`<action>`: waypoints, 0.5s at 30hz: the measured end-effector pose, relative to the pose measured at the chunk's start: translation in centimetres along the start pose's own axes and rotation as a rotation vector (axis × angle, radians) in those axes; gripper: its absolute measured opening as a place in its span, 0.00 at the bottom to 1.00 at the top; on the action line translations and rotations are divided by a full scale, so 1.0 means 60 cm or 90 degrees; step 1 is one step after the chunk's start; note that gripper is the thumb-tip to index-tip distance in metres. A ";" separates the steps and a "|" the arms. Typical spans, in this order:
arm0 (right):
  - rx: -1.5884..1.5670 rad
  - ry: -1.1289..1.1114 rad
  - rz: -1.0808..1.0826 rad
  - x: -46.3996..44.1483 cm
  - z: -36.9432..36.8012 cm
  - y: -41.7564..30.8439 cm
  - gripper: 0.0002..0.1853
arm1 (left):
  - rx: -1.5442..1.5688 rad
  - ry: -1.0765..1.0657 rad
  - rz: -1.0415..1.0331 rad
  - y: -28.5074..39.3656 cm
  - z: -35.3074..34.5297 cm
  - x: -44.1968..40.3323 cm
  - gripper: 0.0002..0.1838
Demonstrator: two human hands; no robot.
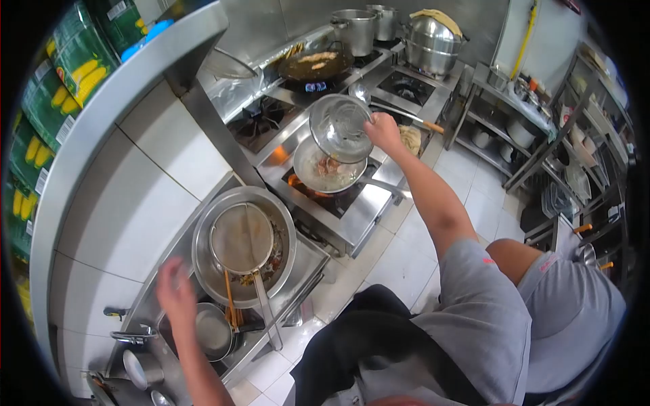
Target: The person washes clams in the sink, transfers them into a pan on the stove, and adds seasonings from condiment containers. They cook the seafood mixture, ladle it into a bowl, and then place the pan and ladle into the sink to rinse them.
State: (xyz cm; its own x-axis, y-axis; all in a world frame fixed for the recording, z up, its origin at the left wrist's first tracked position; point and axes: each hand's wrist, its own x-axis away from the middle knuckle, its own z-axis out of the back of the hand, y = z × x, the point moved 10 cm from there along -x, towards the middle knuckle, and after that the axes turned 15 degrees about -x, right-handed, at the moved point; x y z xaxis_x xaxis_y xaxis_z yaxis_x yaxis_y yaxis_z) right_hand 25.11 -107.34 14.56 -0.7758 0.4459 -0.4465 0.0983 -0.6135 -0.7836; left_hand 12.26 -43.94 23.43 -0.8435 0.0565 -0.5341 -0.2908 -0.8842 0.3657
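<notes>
My right hand (384, 133) grips the rim of a shiny grey bowl (340, 128), tilted over a frying pan (305, 177). Pieces of reddish-brown food (329, 166) lie in the pan, which sits above a burner flame (298, 183). The pan's handle (386, 186) points right, towards the stove's front. My left hand (175, 289), a little blurred, is raised with its fingers loosely apart and nothing visible in it. Just right of it, a wire strainer (242, 237) rests across a large steel basin (203, 271) holding food scraps.
At the back, a dark wok (317, 66) with food stands over a blue flame. Behind it are steel pots (355, 32) and a large domed steamer (433, 47). A ladle (406, 114) lies by the burners. A tap (134, 334) and smaller pot (213, 331) are near my left arm.
</notes>
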 end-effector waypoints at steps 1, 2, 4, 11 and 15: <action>-0.005 0.003 0.009 -0.010 0.005 -0.006 0.14 | -0.035 0.014 -0.158 0.117 -0.016 -0.037 0.13; 0.001 -0.016 0.037 -0.023 0.001 -0.014 0.13 | -0.070 -0.015 -0.255 0.216 -0.049 -0.065 0.16; 0.009 -0.075 0.054 -0.045 -0.009 -0.026 0.13 | -0.126 -0.047 -0.447 0.365 -0.149 -0.097 0.19; -0.039 -0.205 0.185 -0.144 -0.030 -0.002 0.13 | -0.265 -0.031 -0.637 0.602 -0.613 -0.306 0.17; -0.148 -0.251 0.219 -0.209 -0.042 0.031 0.13 | -0.446 -0.040 -0.490 0.585 -0.791 -0.374 0.17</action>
State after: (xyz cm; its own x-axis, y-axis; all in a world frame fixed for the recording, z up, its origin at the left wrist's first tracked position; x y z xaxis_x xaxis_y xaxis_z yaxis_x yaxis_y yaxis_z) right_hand 36.59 -112.44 17.65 -0.8444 -0.0587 -0.5326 0.4863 -0.5010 -0.7159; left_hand 42.40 -98.27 12.07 -0.5695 0.7253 -0.3869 -0.4496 -0.6688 -0.5921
